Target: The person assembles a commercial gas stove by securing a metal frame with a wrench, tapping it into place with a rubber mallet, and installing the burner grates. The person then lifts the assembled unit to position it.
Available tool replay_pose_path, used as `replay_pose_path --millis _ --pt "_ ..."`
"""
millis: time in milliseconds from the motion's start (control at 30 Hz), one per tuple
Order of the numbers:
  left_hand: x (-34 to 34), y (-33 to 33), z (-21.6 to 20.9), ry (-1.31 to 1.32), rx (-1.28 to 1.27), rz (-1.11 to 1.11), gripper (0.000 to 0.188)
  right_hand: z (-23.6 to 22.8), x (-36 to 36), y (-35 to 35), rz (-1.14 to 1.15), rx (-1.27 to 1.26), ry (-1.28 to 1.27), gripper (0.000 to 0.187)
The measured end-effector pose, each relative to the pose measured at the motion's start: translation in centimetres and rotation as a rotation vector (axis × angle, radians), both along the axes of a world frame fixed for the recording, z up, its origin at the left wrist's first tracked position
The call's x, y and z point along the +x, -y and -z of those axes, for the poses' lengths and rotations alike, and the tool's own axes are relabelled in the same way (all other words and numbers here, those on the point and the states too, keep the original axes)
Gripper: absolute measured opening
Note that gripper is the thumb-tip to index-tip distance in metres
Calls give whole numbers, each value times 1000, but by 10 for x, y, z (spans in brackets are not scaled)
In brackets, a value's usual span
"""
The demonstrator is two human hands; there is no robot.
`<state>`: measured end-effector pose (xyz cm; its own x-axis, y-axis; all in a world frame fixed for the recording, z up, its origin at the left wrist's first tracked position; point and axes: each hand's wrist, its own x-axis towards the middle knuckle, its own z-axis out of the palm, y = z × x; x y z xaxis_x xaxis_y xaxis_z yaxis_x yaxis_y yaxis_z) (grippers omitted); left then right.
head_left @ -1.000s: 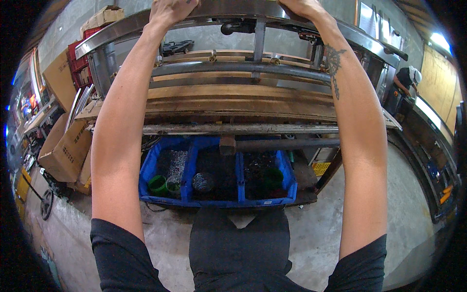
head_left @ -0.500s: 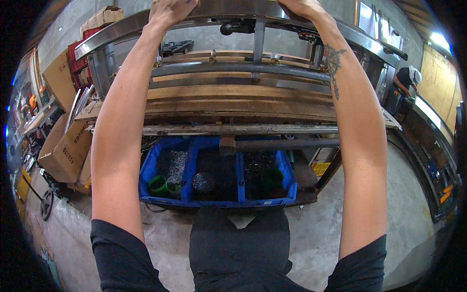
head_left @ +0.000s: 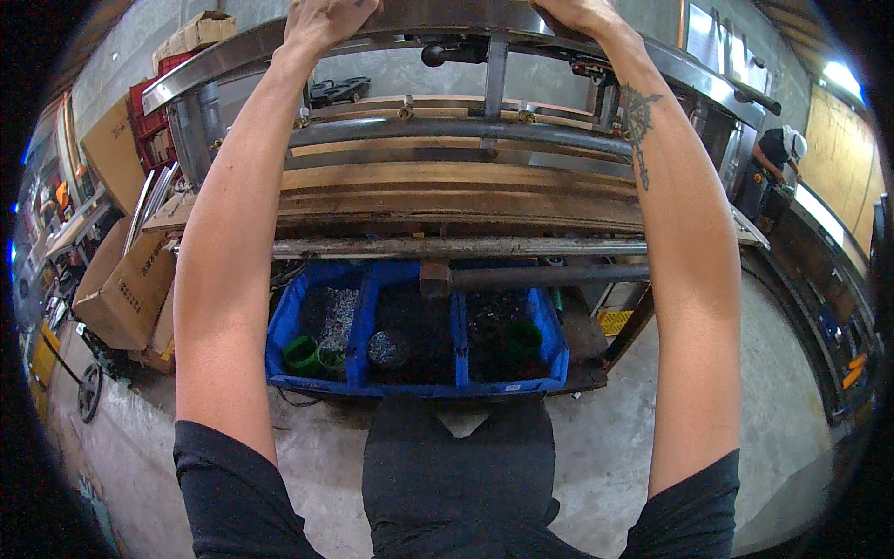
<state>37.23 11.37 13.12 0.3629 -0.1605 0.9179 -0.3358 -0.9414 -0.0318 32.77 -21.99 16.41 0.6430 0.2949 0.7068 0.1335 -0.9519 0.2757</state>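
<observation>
Both my arms reach forward to a long, shiny metal beam (head_left: 447,19) at the top of the view. My left hand (head_left: 333,19) is closed on its near edge, left of the middle; the fingertips are cut off. Toward the right, my right hand (head_left: 579,15) also grips the beam, its fingers partly hidden. Beneath the beam hangs a black ball-ended handle (head_left: 434,56) next to a metal upright (head_left: 496,79). A dark round bar (head_left: 456,132) with small brass-coloured fittings runs across below, above stacked wooden boards (head_left: 456,191).
Under the boards sits a blue divided bin (head_left: 416,379) holding small hardware and cups. A rusty bar (head_left: 545,276) crosses above it. Cardboard boxes (head_left: 126,284) and a red crate (head_left: 154,126) stand left. At far right a person (head_left: 775,158) in a white cap bends over something.
</observation>
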Motion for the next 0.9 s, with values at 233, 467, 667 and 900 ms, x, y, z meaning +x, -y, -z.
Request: replay_pose_path --millis 233,467,667,900 --pt "-1 0 -2 -33 22 8 63 -1 3 0 2 -15 4 43" --pt "4 -2 -1 -9 13 -8 62 -1 4 1 -4 -23 -4 44" --pt "5 -3 -2 -14 14 -17 61 0 1 0 11 -15 15 43" --pt "1 -2 0 -30 7 14 66 -1 0 0 16 -12 -21 44"
